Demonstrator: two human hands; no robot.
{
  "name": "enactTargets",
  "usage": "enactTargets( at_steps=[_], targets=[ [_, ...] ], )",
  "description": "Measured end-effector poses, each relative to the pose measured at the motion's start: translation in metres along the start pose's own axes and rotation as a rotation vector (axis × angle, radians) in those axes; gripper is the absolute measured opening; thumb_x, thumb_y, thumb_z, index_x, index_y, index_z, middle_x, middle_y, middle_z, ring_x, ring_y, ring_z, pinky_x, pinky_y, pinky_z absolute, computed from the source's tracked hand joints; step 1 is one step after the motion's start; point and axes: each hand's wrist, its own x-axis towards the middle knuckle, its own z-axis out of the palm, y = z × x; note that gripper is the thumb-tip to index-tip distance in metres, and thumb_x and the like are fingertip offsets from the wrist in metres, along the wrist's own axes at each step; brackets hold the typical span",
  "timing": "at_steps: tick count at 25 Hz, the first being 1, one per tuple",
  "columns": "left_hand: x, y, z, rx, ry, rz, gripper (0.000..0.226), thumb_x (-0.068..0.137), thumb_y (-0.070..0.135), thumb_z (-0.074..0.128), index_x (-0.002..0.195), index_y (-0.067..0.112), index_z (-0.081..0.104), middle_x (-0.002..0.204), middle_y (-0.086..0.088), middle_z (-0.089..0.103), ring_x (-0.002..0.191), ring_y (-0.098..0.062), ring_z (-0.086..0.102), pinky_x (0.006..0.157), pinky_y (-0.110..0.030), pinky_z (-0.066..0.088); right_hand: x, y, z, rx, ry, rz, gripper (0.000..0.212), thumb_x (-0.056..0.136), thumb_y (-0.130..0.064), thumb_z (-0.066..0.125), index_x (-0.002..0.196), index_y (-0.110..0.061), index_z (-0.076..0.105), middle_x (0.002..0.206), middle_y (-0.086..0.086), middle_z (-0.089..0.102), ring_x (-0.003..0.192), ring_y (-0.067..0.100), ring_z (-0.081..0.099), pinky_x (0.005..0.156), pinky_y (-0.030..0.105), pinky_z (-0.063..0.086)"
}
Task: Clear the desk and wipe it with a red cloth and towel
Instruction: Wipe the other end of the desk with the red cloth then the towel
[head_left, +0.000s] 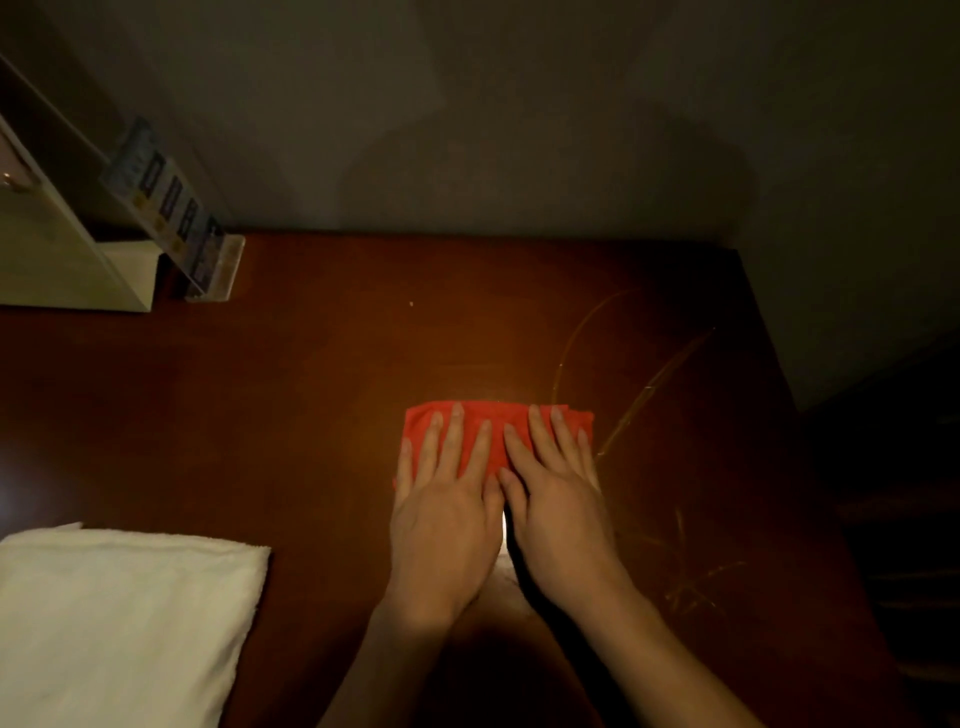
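A folded red cloth (496, 418) lies flat on the dark brown desk (311, 415), a little right of the middle. My left hand (447, 499) presses on its left half with straight, spread fingers. My right hand (556, 493) lies beside it on the right half, fingers also straight. Both palms cover the cloth's near edge. A folded white towel (119, 623) rests on the desk at the near left, apart from both hands.
A clear acrylic stand with a printed card (176, 223) and a pale box-like object (62, 249) sit in the far left corner. A wall runs behind the desk. Thin wet streaks (649, 389) mark the desk's right side, where its edge falls away into darkness.
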Motion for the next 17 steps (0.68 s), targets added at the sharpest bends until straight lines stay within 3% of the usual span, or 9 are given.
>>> enactTargets(
  at_steps=[3,5,8,11,13,15,17],
  targets=[
    [-0.044,0.004,0.007,-0.018,0.007,0.011,0.054,0.096,0.036,0.034,0.146,0.019,0.044,0.155,-0.012,0.035,0.144,-0.029,0.031,0.113,-0.05,0.021,-0.037,-0.004,0.006,-0.031,0.0,-0.01,0.055,0.097,-0.044,0.021,0.148,-0.027,0.031,0.158,-0.003,0.016,0.15,0.016,-0.003,0.119,0.037,-0.001],
    [-0.048,-0.001,0.011,-0.032,0.011,0.025,0.053,0.093,0.036,0.038,0.142,0.018,0.051,0.152,-0.013,0.039,0.141,-0.03,0.036,0.111,-0.051,0.024,-0.04,-0.002,0.006,-0.05,0.009,-0.036,0.052,0.097,-0.041,0.028,0.144,-0.024,0.042,0.155,-0.001,0.025,0.148,0.018,0.008,0.116,0.037,0.005],
    [-0.006,-0.005,0.006,-0.013,0.027,0.005,0.055,0.096,0.039,0.032,0.145,0.02,0.045,0.155,-0.01,0.035,0.145,-0.026,0.028,0.115,-0.047,0.016,0.005,0.001,0.001,0.017,-0.009,-0.029,0.061,0.095,-0.047,0.012,0.15,-0.027,0.032,0.16,-0.004,0.014,0.148,0.01,-0.01,0.12,0.03,-0.011],
    [0.036,-0.01,-0.002,-0.01,0.026,-0.021,0.06,0.098,0.044,0.015,0.152,0.023,0.03,0.162,-0.006,0.019,0.15,-0.021,0.011,0.122,-0.041,0.004,0.045,-0.002,-0.003,0.026,0.045,-0.04,0.066,0.094,-0.045,0.01,0.148,-0.022,0.039,0.161,0.003,0.021,0.144,0.01,-0.006,0.117,0.032,-0.012],
    [0.029,-0.011,0.0,0.004,0.026,-0.009,0.057,0.099,0.041,0.02,0.151,0.022,0.034,0.161,-0.007,0.023,0.15,-0.023,0.016,0.121,-0.043,0.009,0.038,-0.004,0.0,0.015,0.025,-0.027,0.065,0.094,-0.044,0.01,0.149,-0.023,0.038,0.16,0.001,0.018,0.146,0.012,-0.004,0.119,0.031,-0.011],
    [0.004,-0.01,0.003,-0.005,0.032,0.016,0.053,0.096,0.036,0.033,0.144,0.019,0.048,0.154,-0.011,0.037,0.144,-0.028,0.032,0.114,-0.046,0.019,0.011,-0.005,0.007,-0.045,0.035,-0.014,0.058,0.097,-0.043,0.018,0.143,-0.023,0.047,0.156,0.0,0.027,0.149,0.018,0.01,0.121,0.033,0.001],
    [-0.013,-0.011,0.007,-0.038,0.054,0.051,0.052,0.091,0.035,0.041,0.137,0.017,0.057,0.148,-0.013,0.046,0.137,-0.031,0.042,0.113,-0.047,0.022,-0.003,-0.006,0.009,-0.07,0.017,-0.019,0.051,0.099,-0.041,0.026,0.131,-0.023,0.061,0.146,0.005,0.048,0.144,0.024,0.028,0.113,0.038,0.011]
  ],
)
